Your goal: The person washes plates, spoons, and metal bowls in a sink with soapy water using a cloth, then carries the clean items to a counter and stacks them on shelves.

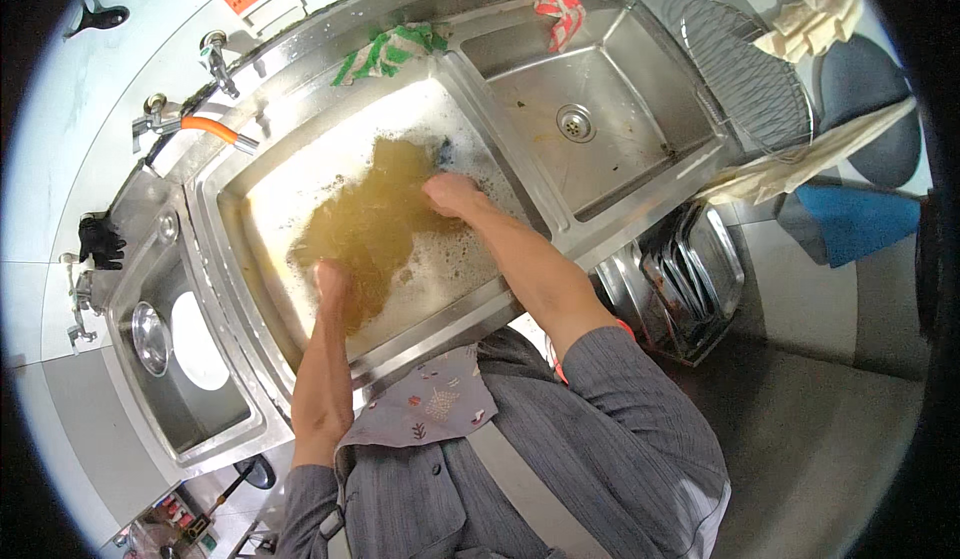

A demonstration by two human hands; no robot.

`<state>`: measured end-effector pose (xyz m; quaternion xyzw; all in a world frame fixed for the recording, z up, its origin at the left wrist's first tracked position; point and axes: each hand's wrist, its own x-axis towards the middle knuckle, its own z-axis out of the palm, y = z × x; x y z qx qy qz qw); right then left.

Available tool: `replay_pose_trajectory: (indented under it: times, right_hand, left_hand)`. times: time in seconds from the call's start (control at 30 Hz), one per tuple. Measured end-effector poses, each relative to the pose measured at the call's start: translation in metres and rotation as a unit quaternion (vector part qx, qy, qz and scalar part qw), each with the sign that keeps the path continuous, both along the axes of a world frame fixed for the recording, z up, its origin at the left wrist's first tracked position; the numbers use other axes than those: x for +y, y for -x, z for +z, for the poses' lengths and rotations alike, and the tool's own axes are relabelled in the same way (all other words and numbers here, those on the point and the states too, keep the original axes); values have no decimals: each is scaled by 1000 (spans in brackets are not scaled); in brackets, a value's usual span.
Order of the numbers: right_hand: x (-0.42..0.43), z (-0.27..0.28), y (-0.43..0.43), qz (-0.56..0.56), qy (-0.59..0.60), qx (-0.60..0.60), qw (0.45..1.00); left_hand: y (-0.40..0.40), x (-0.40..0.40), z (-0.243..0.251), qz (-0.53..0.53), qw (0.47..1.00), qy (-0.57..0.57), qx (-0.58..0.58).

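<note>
Both my hands are in the middle basin of a stainless steel sink [222, 217], which holds cloudy yellowish water [367, 221] with white foam around it. My left hand [331, 280] is at the near left part of the water, its fingers partly under the surface. My right hand [452, 195] is farther right, curled, with its fingertips at or below the water. Whatever either hand touches under the surface is hidden. A dark thing [444, 151] shows faintly in the foam beyond my right hand. A green and white striped cloth [391, 54] hangs over the basin's back edge.
The right basin [622, 146] has a drain, with a red and white cloth [561, 15] on its rim. In the left basin are a white plate [199, 341] and a metal bowl [151, 339]. Taps [217, 63] line the back. Metal trays [682, 281] stand below, at right.
</note>
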<state>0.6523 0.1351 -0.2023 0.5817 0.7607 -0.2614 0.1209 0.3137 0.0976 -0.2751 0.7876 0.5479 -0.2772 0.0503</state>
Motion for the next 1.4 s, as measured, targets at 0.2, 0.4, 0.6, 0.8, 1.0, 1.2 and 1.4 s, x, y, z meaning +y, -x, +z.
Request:
replay_pose_trajectory:
  times: [0.2, 0.4, 0.6, 0.8, 1.0, 1.2, 1.4]
  right_hand:
    - [-11, 28, -12, -134, -67, 106, 983]
    - [-7, 112, -5, -145, -27, 305, 941]
    - [0, 162, -6, 31, -182, 97, 978]
    - [1, 166, 5, 246, -373, -24, 895]
    - [-52, 148, 37, 86, -243, 334, 907]
    - [-82, 131, 82, 76, -456, 298, 836]
    - [-82, 124, 116, 90, -502, 319, 799]
  left_hand:
    - [-8, -7, 55, 212, 902, -79, -368]
    - [-8, 19, 174, 337, 789, -59, -510]
    - [-13, 29, 244, 326, 710, -78, -619]
    - [3, 31, 238, 334, 564, -53, -753]
    - [5, 20, 241, 391, 169, 35, -904]
    - [2, 5, 247, 318, -40, 146, -936]
    - [29, -11, 238, 309, -8, 126, -943]
